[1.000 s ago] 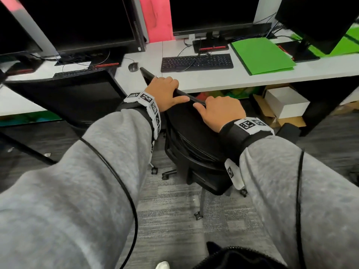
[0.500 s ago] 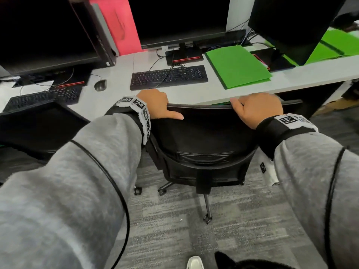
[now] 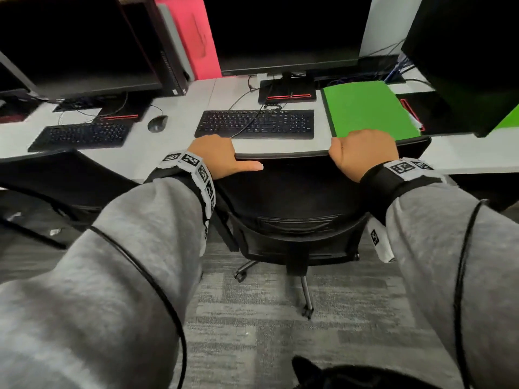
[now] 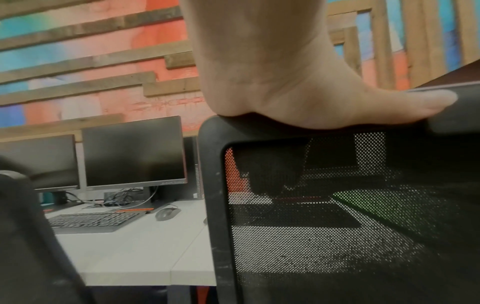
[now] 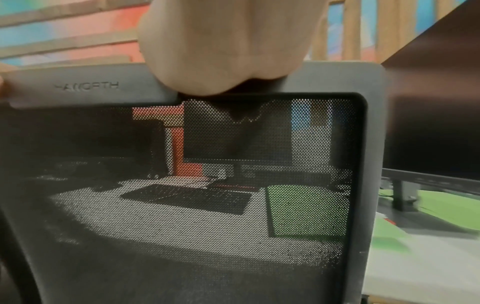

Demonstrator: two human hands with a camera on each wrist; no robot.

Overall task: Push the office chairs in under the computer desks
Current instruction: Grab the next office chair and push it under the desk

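A black mesh-backed office chair (image 3: 295,197) stands square to the white desk (image 3: 179,153), its top rail level with the desk's front edge. My left hand (image 3: 219,158) grips the left end of the rail, thumb lying along the rear face (image 4: 376,107). My right hand (image 3: 362,153) grips the right end of the rail (image 5: 223,61), fingers curled over the far side and hidden. The chair's seat is hidden beneath the backrest; its wheeled base (image 3: 306,301) shows on the carpet.
A second black chair (image 3: 56,181) stands at the desk to the left. On the desk lie two keyboards (image 3: 255,124), a mouse (image 3: 157,123), a green folder (image 3: 368,108) and several dark monitors (image 3: 289,32). Grey carpet (image 3: 266,332) lies behind the chair.
The chair has swung round to face the desk and rolled forward until its top rail meets the desk edge. Both hands stayed on the rail, the right one now farther right.
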